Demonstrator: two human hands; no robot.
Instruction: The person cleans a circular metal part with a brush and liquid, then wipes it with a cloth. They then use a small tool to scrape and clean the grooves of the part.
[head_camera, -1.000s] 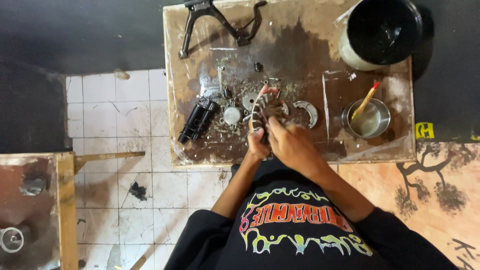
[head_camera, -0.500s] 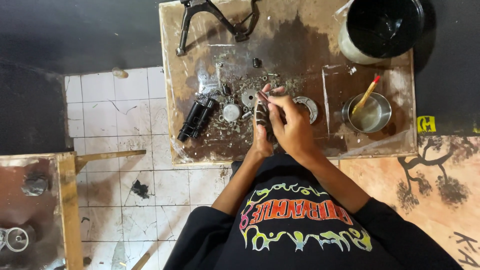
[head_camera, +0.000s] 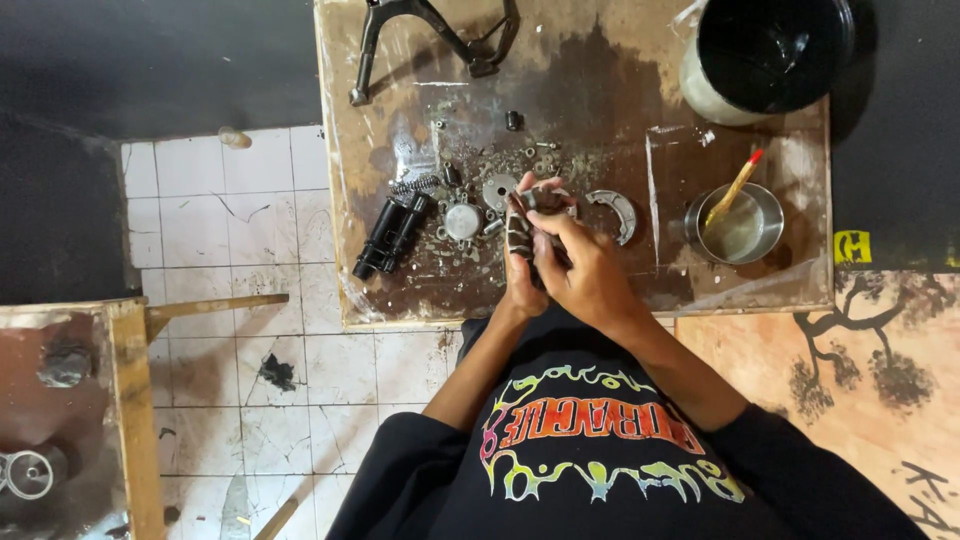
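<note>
Left hand (head_camera: 522, 272) and right hand (head_camera: 585, 268) both clasping striped round part (head_camera: 518, 228) between them above board (head_camera: 600, 90)

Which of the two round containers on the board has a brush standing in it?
The small steel bowl, right of the hands: a red-tipped brush leans in it. The big black bucket holds none.

Left hand (head_camera: 520, 275) and right hand (head_camera: 585, 270) clasped a greasy round ribbed engine part (head_camera: 520, 225) above the stained wooden board (head_camera: 600, 90), black cylinder (head_camera: 392, 235) to its left, steel bowl (head_camera: 738, 225) with brush (head_camera: 732, 190) to its right.
</note>
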